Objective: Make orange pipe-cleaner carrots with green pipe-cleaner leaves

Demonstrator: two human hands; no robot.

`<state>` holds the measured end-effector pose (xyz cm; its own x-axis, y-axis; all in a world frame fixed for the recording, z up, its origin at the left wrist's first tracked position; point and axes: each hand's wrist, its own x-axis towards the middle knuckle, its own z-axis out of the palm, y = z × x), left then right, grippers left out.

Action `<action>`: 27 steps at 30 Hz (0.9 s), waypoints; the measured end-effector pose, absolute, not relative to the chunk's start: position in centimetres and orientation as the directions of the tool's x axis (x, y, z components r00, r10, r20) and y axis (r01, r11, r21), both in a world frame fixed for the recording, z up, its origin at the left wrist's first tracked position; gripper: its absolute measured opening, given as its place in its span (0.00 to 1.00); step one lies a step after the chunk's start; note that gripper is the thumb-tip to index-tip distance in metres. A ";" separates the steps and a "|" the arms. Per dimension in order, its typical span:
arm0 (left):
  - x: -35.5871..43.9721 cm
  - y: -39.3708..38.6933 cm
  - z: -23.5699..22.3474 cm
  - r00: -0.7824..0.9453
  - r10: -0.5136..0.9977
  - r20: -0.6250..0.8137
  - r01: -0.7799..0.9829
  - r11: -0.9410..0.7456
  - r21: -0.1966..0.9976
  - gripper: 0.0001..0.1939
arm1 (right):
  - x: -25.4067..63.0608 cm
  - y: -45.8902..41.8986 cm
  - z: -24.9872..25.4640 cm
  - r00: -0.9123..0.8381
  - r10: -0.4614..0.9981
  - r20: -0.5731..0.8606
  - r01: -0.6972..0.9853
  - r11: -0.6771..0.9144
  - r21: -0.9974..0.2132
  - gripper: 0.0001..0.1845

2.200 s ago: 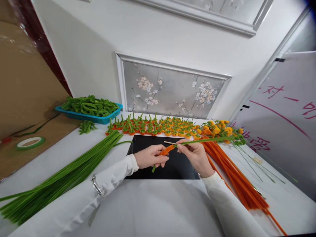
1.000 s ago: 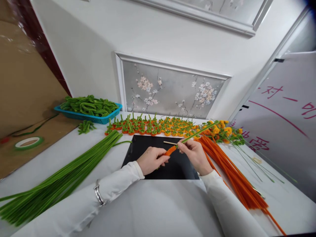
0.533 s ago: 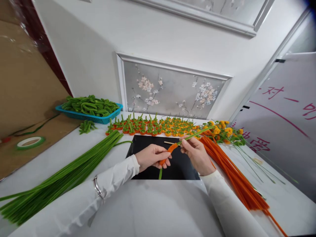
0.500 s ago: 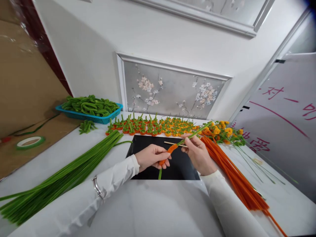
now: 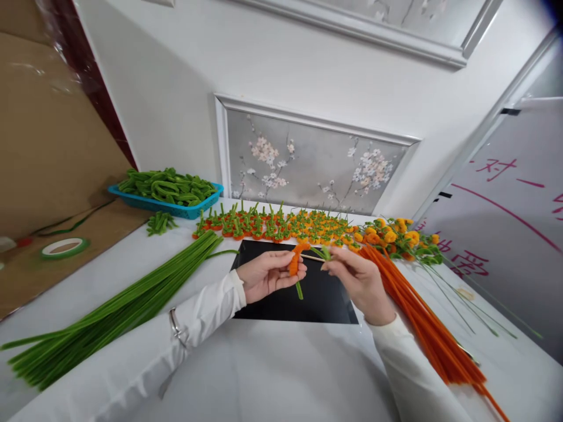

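Note:
Over a black mat (image 5: pixel 281 308), my left hand (image 5: pixel 266 275) pinches an orange pipe cleaner coil (image 5: pixel 296 258), bent over at its top. A short green pipe cleaner end (image 5: pixel 299 290) sticks out below the coil. My right hand (image 5: pixel 363 281) is closed on the other green pipe cleaner end (image 5: pixel 324 253), to the right of the coil. A thin wooden stick (image 5: pixel 313 258) runs between the two hands; whether my right hand holds it, I cannot tell.
Green pipe cleaners (image 5: pixel 132 305) lie left, orange ones (image 5: pixel 422 316) right. Behind stand rows of small orange and yellow flower heads (image 5: pixel 281 225). A blue basket (image 5: pixel 165 208) of green pieces, a tape roll (image 5: pixel 65 248) and a yellow flower bunch (image 5: pixel 396 237) are also there.
The orange coil has gone from a slanted, nearly straight shape to a bent one. The green length has swung down from pointing up and right, and my right hand's fingers have closed nearer its end.

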<state>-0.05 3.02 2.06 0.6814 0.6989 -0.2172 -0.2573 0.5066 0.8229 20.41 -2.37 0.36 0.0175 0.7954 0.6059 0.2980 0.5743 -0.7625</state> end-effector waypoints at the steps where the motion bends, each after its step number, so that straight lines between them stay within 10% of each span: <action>1: -0.1 3.1 2.1 0.675 0.711 -0.196 -0.289 0.499 0.817 0.05 | 20.2 -2.4 0.4 -0.032 0.785 0.618 0.360 0.586 -0.726 0.08; 12: 0.7 3.1 1.8 0.543 0.837 -0.071 -0.495 0.387 0.778 0.06 | 17.5 -3.2 0.6 -0.177 0.592 0.786 0.639 0.676 -0.365 0.05; 27: 1.3 1.9 2.1 0.538 0.843 -0.021 -0.537 0.362 0.762 0.07 | 16.6 -3.1 0.0 -0.187 0.561 0.806 0.693 0.657 -0.297 0.07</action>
